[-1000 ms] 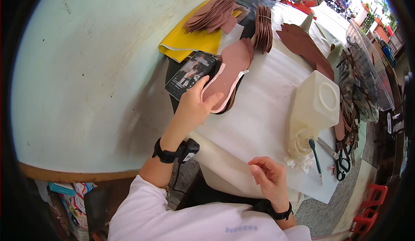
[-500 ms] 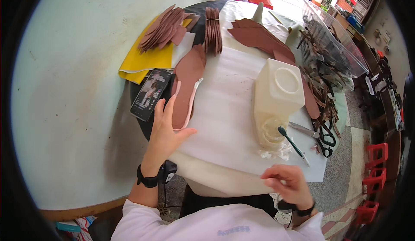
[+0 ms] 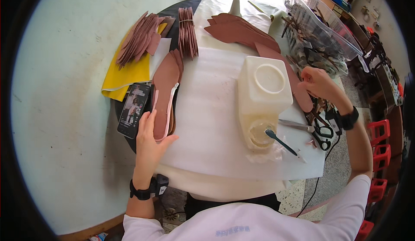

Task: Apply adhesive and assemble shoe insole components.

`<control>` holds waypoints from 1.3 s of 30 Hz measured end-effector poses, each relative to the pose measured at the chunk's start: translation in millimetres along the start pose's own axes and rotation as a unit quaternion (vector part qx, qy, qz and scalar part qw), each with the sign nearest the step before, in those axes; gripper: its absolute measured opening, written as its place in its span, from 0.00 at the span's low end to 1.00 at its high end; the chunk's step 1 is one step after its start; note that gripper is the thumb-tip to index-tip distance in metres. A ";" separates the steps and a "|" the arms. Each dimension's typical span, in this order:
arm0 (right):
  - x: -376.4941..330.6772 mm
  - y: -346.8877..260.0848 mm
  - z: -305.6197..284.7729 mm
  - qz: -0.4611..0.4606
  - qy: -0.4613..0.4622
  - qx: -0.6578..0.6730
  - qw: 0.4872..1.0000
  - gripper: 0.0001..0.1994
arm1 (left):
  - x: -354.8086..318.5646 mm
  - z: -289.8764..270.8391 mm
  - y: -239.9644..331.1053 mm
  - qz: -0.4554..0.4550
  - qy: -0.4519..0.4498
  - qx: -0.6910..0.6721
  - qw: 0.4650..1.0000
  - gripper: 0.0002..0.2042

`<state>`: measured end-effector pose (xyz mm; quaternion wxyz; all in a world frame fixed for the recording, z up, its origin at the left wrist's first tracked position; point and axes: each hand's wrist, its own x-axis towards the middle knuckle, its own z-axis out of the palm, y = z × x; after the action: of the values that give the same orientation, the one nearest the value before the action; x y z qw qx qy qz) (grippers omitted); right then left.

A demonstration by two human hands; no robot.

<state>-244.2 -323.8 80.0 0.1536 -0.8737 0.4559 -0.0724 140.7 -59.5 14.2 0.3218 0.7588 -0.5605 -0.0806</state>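
My left hand (image 3: 148, 140) is open, fingers stretched along the near end of a reddish-brown insole (image 3: 163, 102) with white strip along its edges. That insole lies on a stack of similar ones at the table's left. My right hand (image 3: 317, 85) reaches far right, its fingers curled closed; whatever they hold, if anything, is hidden. It is beside a long brown insole piece (image 3: 298, 91) and dark strip scraps (image 3: 317, 107). A cream plastic container (image 3: 264, 85) lies on its side in the middle, with a dark green brush (image 3: 281, 142) at its mouth.
A phone (image 3: 134, 110) lies left of the insole. Behind are a yellow cloth (image 3: 114, 81), a loose insole pile (image 3: 139, 40), a tied bundle (image 3: 188, 33) and more insoles (image 3: 242, 31). Scissors (image 3: 317, 130) lie at right, below a clear bin (image 3: 324, 24) of scraps.
My right hand has moved from the table's near edge up and out to the scraps on the right. My left hand stays at the insole. The whole view has shifted slightly.
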 end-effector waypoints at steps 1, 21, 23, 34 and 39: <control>5.3 11.2 7.2 -0.023 -0.008 -0.048 0.999 0.15 | -0.2 0.3 2.9 -0.011 -0.007 0.011 1.000 0.39; -15.1 29.8 26.6 0.025 0.162 0.106 0.981 0.13 | -57.1 -16.5 90.7 -0.021 0.003 -0.120 0.993 0.38; -37.8 18.3 11.6 0.007 0.223 0.198 0.954 0.07 | -60.6 -13.2 98.2 -0.010 0.006 -0.149 0.989 0.37; -147.4 -43.3 -33.8 -0.198 0.284 0.067 0.936 0.05 | -64.2 9.2 141.9 0.062 0.000 -0.432 0.900 0.50; -166.2 -72.4 -28.2 -0.361 0.114 0.052 0.924 0.08 | -62.3 -7.8 137.9 -0.058 -0.331 -0.520 0.786 0.59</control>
<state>-291.1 -154.6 133.0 0.1089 -0.9558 0.1194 -0.2457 12.0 -22.9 85.2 0.4570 0.4348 -0.4608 -0.6244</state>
